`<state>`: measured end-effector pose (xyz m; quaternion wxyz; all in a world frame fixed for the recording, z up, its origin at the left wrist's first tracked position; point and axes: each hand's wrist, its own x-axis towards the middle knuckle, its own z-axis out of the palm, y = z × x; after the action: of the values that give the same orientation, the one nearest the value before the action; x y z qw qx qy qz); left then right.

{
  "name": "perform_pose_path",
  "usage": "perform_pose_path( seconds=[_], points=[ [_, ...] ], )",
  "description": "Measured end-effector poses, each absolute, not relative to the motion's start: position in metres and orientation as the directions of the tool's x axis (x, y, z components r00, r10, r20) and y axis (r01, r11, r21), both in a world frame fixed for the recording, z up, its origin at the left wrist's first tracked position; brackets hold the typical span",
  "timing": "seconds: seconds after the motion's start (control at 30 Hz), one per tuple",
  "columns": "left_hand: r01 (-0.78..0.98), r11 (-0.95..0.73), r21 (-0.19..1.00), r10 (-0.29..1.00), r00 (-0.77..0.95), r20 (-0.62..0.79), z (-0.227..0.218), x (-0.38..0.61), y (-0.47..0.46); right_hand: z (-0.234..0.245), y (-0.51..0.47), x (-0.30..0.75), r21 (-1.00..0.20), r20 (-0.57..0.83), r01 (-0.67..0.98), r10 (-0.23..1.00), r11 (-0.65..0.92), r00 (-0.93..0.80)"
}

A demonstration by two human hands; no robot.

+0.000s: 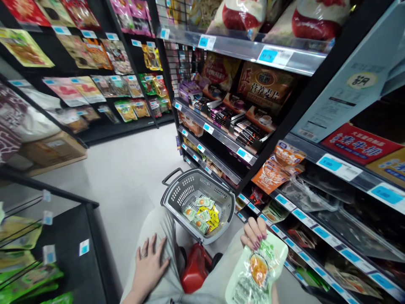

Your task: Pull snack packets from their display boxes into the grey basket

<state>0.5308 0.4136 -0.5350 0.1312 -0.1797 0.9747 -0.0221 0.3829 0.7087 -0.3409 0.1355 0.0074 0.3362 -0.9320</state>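
Observation:
My right hand [254, 233] grips the upper edge of a pale green snack packet [257, 270] with an orange food picture on its front. The packet hangs over my right thigh and hides part of my forearm. Fingers spread, my left hand [151, 259] rests on my left thigh and holds nothing; a ring shows on one finger. Between my knees and the shelves stands a grey shopping basket [177, 198]. Several small green-and-white packets [201, 221] and some yellow packets [214, 217] lie at its bottom.
On the right, shelves [303, 219] carry orange packets [274, 169], trays and boxes. Coffee sachets [249, 133] fill a middle shelf ahead. Bagged snacks hang at the far left, near a cardboard box [52, 150]. A red object [194, 268] is between my legs; a black rack [76, 249] stands left.

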Motion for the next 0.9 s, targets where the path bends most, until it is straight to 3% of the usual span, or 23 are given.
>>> perform_pose_path(
  seconds=[0.17,0.37,0.5,0.63,0.8,0.9],
  points=[
    [-0.351,0.933,-0.084,-0.36,-0.898,-0.253,-0.532,0.531,0.414,-0.348,0.711,0.381,-0.615,-0.083,0.235,-0.234,-0.753,-0.969],
    [-0.359,0.931,-0.069,-0.364,-0.897,-0.251,-0.531,0.532,0.415,-0.368,0.716,0.373,-0.516,-0.094,0.239,-0.223,-0.823,-0.97],
    [-0.358,0.93,-0.079,-0.366,-0.896,-0.25,-0.532,0.532,0.415,-0.378,0.72,0.369,-0.571,-0.08,0.199,-0.187,-0.797,-0.979],
    [-0.353,0.933,-0.074,-0.36,-0.903,-0.234,-0.535,0.532,0.415,-0.378,0.718,0.368,-0.717,-0.199,0.261,-0.17,-0.646,-0.965],
    [-0.346,0.936,-0.07,-0.352,-0.912,-0.212,-0.539,0.534,0.413,-0.379,0.713,0.377,-0.854,-0.408,0.379,0.007,-0.357,-0.913],
    [-0.341,0.938,-0.057,-0.345,-0.916,-0.205,-0.543,0.535,0.411,-0.386,0.713,0.383,-0.885,-0.45,0.453,-0.053,-0.106,-0.891]
  ],
)
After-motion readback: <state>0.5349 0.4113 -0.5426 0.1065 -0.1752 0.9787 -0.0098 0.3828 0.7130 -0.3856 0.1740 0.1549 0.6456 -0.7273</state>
